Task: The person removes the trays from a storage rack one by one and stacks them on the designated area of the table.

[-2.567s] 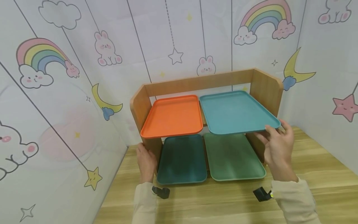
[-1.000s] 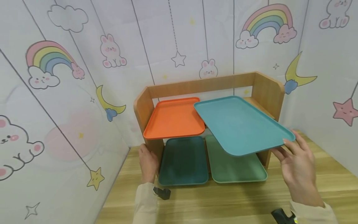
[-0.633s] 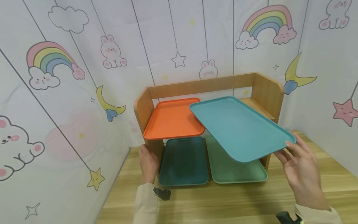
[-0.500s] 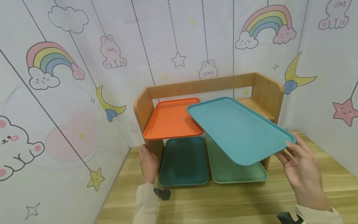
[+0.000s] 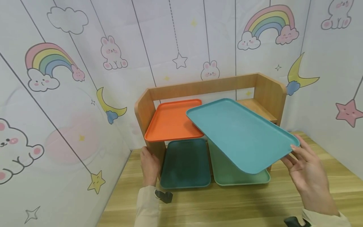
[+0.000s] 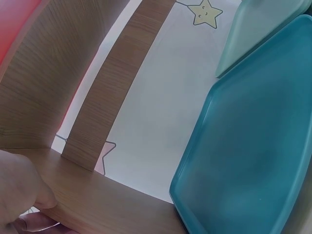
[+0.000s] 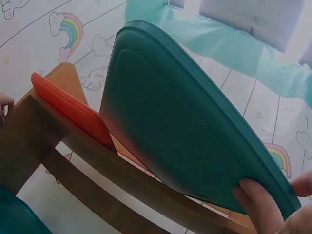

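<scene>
The teal tray [image 5: 241, 134] I hold looks matt, smooth plastic; the shelf [image 5: 208, 85] shows wood grain.

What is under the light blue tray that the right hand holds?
Under the light blue tray lie the shelf's bare right end, a corner of the orange tray, and the green tray on the table. Most of the green tray is covered.
</scene>
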Available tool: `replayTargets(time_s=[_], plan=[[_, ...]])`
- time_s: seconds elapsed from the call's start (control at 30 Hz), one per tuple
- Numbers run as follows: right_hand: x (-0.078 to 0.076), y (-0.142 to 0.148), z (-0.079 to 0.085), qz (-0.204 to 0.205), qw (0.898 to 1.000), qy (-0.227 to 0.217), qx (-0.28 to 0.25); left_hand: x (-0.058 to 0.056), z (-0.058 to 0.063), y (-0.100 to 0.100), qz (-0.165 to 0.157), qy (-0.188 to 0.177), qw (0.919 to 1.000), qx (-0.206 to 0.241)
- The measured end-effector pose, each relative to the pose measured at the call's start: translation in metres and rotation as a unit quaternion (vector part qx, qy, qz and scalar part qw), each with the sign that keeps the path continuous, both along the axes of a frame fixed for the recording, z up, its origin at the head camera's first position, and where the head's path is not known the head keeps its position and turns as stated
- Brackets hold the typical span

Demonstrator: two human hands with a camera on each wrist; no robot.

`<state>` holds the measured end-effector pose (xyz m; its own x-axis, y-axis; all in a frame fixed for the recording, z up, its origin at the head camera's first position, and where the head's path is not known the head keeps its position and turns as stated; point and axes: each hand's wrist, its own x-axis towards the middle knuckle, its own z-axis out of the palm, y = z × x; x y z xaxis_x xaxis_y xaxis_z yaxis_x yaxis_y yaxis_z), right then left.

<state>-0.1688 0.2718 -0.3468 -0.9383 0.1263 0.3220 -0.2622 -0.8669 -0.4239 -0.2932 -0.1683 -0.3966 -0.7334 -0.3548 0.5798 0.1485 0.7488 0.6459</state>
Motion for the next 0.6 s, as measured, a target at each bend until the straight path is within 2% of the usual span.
replayTargets(time_s=[0.4,0.6], plan=[[0.0021,0.0012,0.0002,0.024,0.999,0.021,0.015,-0.0010,-0.0004,0.0005,0.001,0.003,1.0000,0.001],[0.0023,0.0029,0.0006,0.034,0.999,0.018,0.014,-0.0003,0.0004,-0.0008,-0.002,-0.006,1.0000,0.003]])
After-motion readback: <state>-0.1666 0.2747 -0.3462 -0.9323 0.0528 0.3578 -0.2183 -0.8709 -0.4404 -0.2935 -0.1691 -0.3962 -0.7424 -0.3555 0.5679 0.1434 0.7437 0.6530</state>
